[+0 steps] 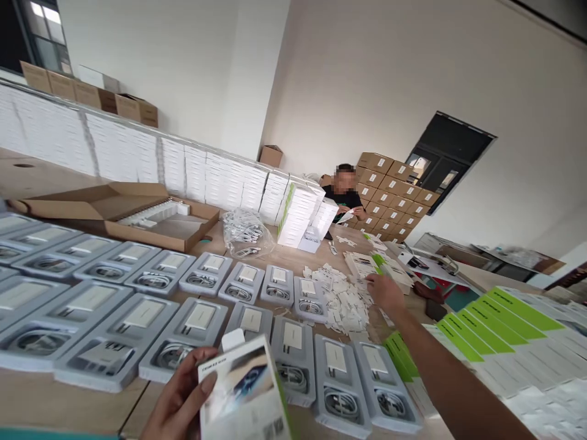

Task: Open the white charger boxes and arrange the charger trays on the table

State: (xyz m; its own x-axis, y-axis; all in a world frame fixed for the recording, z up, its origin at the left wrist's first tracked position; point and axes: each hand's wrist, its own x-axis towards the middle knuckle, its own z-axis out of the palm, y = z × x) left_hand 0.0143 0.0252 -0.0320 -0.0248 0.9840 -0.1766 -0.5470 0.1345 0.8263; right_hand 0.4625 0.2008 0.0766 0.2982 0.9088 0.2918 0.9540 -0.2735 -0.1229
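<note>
My left hand (pixel 181 400) is closed round a printed cardboard box (pixel 245 391), white with a green side and a raised flap at its top. My right hand (pixel 385 293) reaches forward to the right edge of a loose pile of small white paper slips (pixel 342 296). Its fingers are curled, and whatever they pinch, if anything, is hidden. Just beyond it stand white boxes (pixel 360 266). Between and left of my hands lie rows of pale grey trays (pixel 342 379), each with a white charger block and mostly a coiled white cable.
Flat white-and-green boxes (pixel 495 324) are stacked at the right. An open brown carton (pixel 183 229) and a plastic bag of cables (pixel 247 232) lie behind the trays. White box stacks (pixel 220 180) line the back. A person (pixel 346 189) works across the table.
</note>
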